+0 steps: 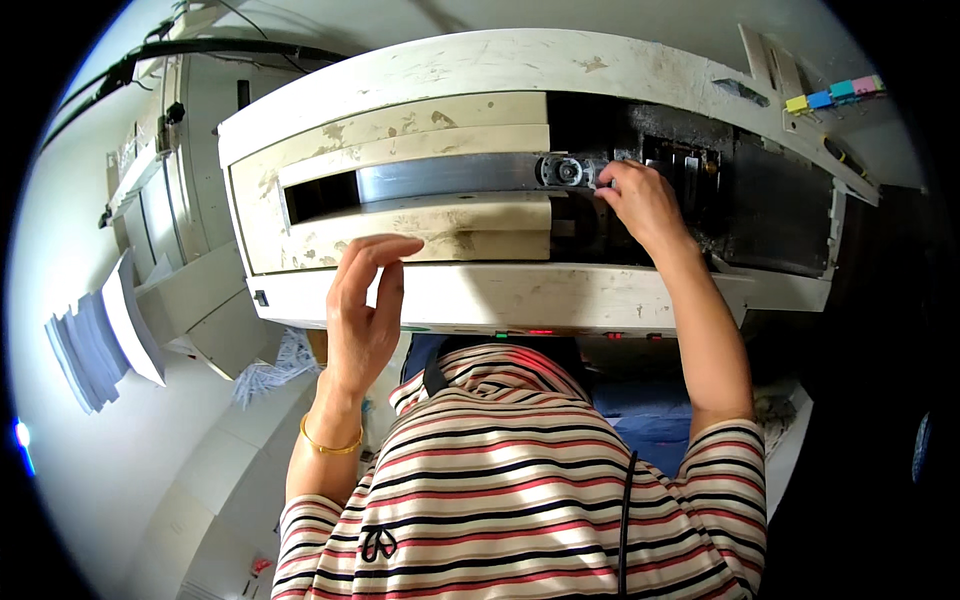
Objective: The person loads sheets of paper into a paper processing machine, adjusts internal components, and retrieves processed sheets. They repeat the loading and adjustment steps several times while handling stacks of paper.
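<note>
A long cream-coloured machine (480, 290) with stained, scuffed covers lies across in front of me. A smooth metal strip (450, 176) runs along its slot toward a dark recess on the right. At the strip's right end sits a shiny fitting with a round ring (568, 172). My right hand (640, 200) is over the recess, its thumb and fingers closed on the right end of this fitting; the fingertips partly hide the grip. My left hand (365, 305) hovers over the machine's front cover, fingers stretched and thumb apart, holding nothing.
Blackened parts (690, 180) fill the recess right of my right hand. Small coloured blocks (835, 95) hang at the far right. Stacked paper sheets (95, 340) and shredded paper strips (278, 368) are at the left. A black cable (240, 46) crosses the upper left.
</note>
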Demonstrator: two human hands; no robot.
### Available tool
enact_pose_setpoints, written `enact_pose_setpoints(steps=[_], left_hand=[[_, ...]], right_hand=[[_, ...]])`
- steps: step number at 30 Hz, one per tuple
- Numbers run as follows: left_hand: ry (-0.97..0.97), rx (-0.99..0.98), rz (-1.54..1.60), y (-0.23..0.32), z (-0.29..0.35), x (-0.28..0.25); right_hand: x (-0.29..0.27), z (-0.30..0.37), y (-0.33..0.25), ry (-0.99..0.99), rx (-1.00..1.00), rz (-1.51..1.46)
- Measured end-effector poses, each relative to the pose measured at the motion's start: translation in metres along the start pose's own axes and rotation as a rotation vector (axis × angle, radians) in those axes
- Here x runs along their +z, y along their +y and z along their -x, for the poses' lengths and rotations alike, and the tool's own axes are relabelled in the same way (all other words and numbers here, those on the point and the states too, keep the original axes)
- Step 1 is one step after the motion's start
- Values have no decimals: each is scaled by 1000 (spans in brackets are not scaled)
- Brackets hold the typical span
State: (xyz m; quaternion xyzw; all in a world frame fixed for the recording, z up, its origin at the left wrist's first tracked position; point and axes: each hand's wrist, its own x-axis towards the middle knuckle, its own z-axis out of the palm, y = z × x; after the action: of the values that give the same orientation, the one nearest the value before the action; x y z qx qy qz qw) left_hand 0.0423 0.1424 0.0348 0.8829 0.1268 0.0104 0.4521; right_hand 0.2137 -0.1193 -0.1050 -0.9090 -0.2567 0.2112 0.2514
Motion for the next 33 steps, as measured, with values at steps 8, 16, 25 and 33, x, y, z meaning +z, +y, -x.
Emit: enact_pose_setpoints(steps=[8,16,25,33], left_hand=[[122,-21,83,-24,43,-7],[166,-30,25,-31,68,-11],[133,-63,28,-29,84,-6],[157,-49,21,-26,88,-1]], right_hand=[[4,-4,1,72,-54,14],[-55,-15,56,75,57,501],[-40,-35,71,-96,-4,760],[-73,-18,62,106,182,219]])
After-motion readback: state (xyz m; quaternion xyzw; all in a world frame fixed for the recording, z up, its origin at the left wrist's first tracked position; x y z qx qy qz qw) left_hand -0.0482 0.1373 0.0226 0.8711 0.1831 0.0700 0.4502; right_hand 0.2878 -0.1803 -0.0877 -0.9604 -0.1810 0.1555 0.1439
